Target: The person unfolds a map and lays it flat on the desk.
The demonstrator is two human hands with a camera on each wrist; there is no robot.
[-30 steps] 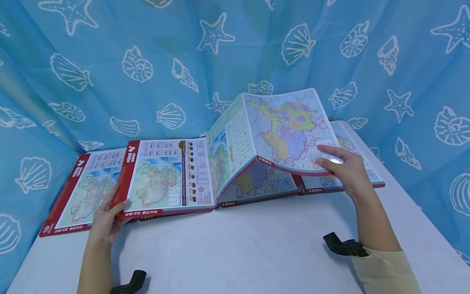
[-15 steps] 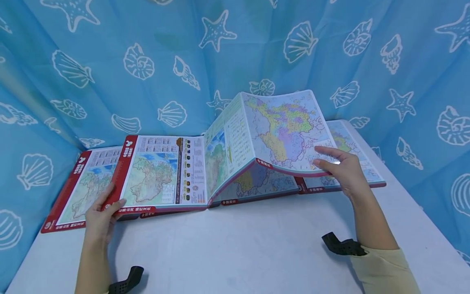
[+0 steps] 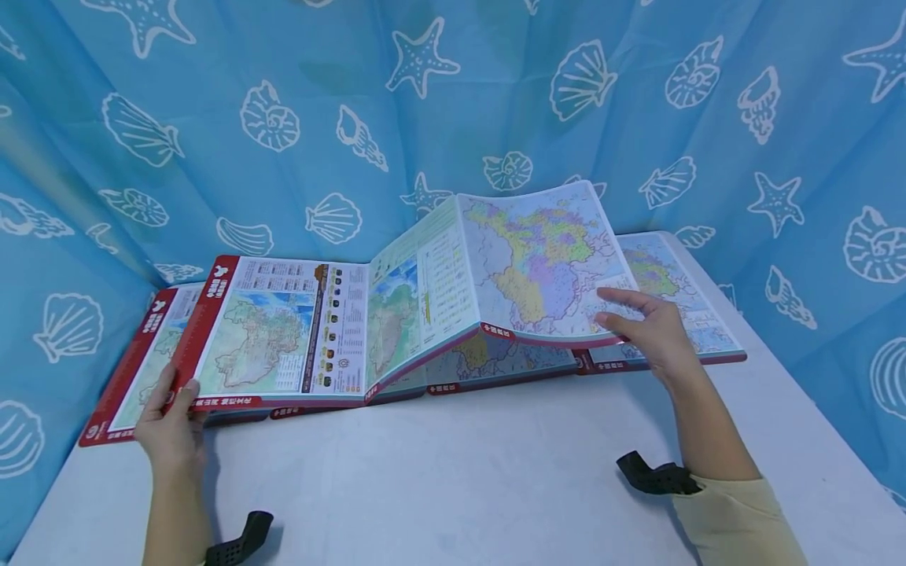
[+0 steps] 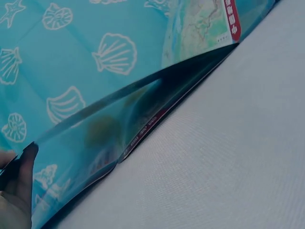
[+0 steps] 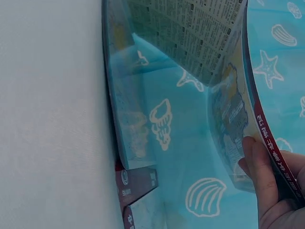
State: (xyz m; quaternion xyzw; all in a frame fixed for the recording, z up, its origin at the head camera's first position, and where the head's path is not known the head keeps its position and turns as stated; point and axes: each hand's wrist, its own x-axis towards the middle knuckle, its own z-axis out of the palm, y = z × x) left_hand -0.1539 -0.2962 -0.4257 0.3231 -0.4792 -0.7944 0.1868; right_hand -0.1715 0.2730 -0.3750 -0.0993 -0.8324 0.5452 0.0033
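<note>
Both hands hold a glossy folding map (image 3: 265, 338) with a red left border, over a second folding map (image 3: 690, 330) spread on the table. My left hand (image 3: 171, 444) pinches the upper map's red left edge near its lower corner, thumb on top. With thumb and fingers, my right hand (image 3: 654, 334) grips the lower right corner of its rightmost panel, which shows a coloured map. Between the hands the upper map's panels rise to a tent-like fold. In the right wrist view, the fingers (image 5: 261, 167) pinch the panel's edge, and printed text shows on its underside.
A white-covered table (image 3: 439, 479) runs in front of the maps. Behind stands a blue curtain (image 3: 283, 173) with white shells and starfish, close to the maps' back edges. A black device (image 3: 241, 541) sits on the left wrist, another black device (image 3: 657, 476) on the right.
My left hand has moved left with the upper map's red edge, covering more of the lower map. The fold has dropped and flattened. The right hand has shifted slightly left and down.
</note>
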